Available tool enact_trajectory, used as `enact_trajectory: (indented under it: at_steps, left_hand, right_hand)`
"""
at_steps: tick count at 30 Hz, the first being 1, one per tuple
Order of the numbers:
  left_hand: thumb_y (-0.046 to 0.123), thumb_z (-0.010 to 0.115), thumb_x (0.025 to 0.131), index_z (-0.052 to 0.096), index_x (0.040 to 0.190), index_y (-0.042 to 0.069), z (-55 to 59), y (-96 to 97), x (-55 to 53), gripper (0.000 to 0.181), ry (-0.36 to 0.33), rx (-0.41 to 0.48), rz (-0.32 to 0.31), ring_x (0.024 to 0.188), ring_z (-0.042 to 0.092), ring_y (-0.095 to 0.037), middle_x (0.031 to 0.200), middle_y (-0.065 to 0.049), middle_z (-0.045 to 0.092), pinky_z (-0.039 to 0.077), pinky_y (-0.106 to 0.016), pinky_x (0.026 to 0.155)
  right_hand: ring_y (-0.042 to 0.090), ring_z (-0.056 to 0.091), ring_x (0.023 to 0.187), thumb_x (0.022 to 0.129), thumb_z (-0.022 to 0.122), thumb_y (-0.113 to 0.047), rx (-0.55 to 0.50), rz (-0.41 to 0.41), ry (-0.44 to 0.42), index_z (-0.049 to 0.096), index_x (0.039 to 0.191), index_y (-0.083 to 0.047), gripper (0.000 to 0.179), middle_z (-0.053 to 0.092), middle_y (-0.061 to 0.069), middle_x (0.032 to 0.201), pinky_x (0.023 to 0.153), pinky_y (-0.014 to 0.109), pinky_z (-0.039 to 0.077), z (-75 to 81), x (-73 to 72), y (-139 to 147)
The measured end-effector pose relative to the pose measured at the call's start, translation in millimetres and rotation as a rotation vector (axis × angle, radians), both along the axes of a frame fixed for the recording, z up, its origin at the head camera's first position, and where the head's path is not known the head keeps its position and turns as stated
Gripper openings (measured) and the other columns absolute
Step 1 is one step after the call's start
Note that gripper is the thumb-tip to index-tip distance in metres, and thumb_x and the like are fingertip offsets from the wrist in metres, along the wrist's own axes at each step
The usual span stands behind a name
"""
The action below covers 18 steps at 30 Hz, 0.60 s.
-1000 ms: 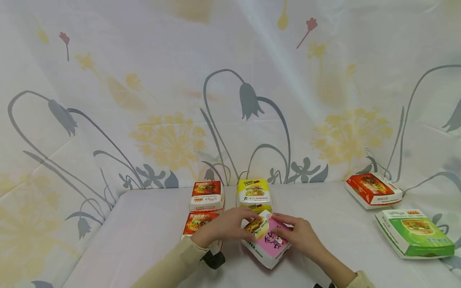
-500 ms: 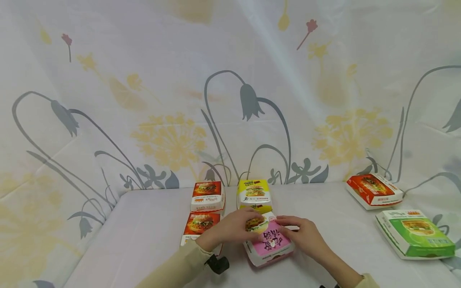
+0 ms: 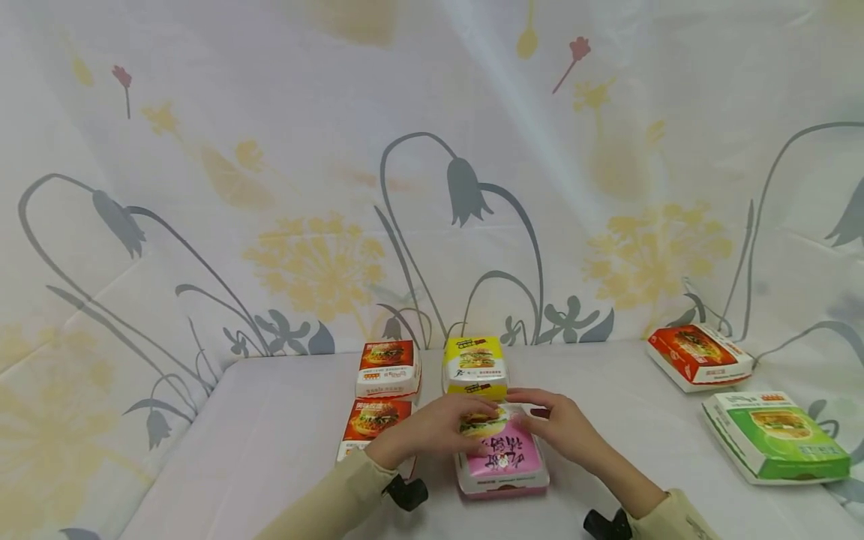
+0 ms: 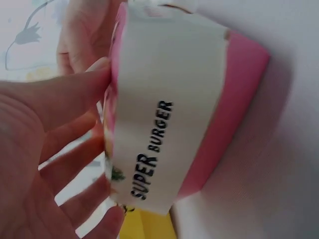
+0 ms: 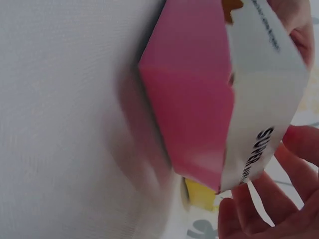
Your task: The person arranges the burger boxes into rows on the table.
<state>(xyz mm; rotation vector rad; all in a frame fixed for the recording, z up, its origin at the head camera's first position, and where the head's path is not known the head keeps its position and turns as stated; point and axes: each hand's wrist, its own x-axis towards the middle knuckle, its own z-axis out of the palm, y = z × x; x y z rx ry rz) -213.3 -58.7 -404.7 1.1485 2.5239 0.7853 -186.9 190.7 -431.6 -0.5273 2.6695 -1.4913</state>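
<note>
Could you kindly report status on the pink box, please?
Left hand, right hand: at pink box. Box closed, printed top up. Yellow box just beyond.

Reference item: the box (image 4: 169, 74). Its white side faces the camera, with the black words "SUPER BURGER" running upward along it; a pink lower part borders this side on the right. The left hand (image 4: 30, 134) is located to the left of the box, thumb tip touching the box's left edge, remaining fingers spread below the thumb with their tips at that same edge; exact contact of each finger is unclear. The right hand (image 4: 82, 37), partly visible, is located at the upper left of the box. A yellow carton (image 4: 144, 225) shows directly below the box. The pale tabletop (image 4: 259, 179) extends to its right
</note>
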Motion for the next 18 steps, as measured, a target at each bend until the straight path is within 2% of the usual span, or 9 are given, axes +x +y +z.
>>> enact_trajectory:
  at_steps: [3, 6, 13, 15, 18]
  left_hand:
    - [0.033, 0.074, 0.091, 0.063, 0.134, 0.02, -0.4, -2.8, -1.0, 0.046, 0.007, 0.014, -0.033, 0.132, 0.047, -0.011, 0.143, 0.008, 0.054, 0.038, -0.036, 0.109]
    - [0.033, 0.073, 0.091, 0.064, 0.132, 0.019, -0.2, -7.0, 0.0, 0.044, 0.043, 0.034, -0.041, 0.131, 0.048, -0.012, 0.142, 0.007, 0.055, 0.039, -0.036, 0.108]
    - [0.029, 0.074, 0.091, 0.069, 0.121, 0.021, 5.3, -20.2, 10.5, 0.032, 0.097, 0.115, 0.05, 0.127, 0.05, -0.014, 0.135, 0.008, 0.06, 0.039, -0.04, 0.107]
    - [0.028, 0.074, 0.091, 0.07, 0.119, 0.021, 7.0, -22.3, 14.1, 0.03, 0.082, 0.121, 0.068, 0.12, 0.054, -0.013, 0.126, 0.01, 0.064, 0.044, -0.037, 0.102]
    - [0.028, 0.074, 0.09, 0.071, 0.117, 0.021, 8.0, -23.0, 18.8, 0.028, 0.059, 0.086, 0.074, 0.106, 0.06, -0.009, 0.114, 0.013, 0.066, 0.048, -0.029, 0.092]
  right_hand:
    - [0.04, 0.051, 0.129, 0.094, 0.07, -0.024, 0.033, 0.042, -0.033, 0.07, 0.124, -0.01, 0.033, 0.061, 0.013, 0.134, 0.098, 0.051, 0.048, -2.5, -1.5, 0]
    - [0.038, 0.053, 0.126, 0.093, 0.071, -0.024, 0.063, 0.039, -0.054, 0.071, 0.122, -0.012, 0.032, 0.063, 0.013, 0.131, 0.095, 0.048, 0.051, -4.1, -1.0, 0]
    - [0.032, 0.06, 0.117, 0.09, 0.075, -0.03, 0.111, -0.048, -0.032, 0.074, 0.117, -0.015, 0.031, 0.067, 0.009, 0.124, 0.09, 0.046, 0.053, -3.1, 3.9, -2]
    - [0.029, 0.061, 0.113, 0.089, 0.075, -0.033, 0.14, -0.079, -0.029, 0.075, 0.115, -0.017, 0.03, 0.069, 0.007, 0.122, 0.088, 0.045, 0.053, -2.0, 6.2, -2]
    - [0.023, 0.062, 0.108, 0.088, 0.076, -0.035, 0.174, -0.116, -0.025, 0.076, 0.113, -0.02, 0.029, 0.07, 0.003, 0.119, 0.085, 0.041, 0.053, -1.1, 9.2, -3]
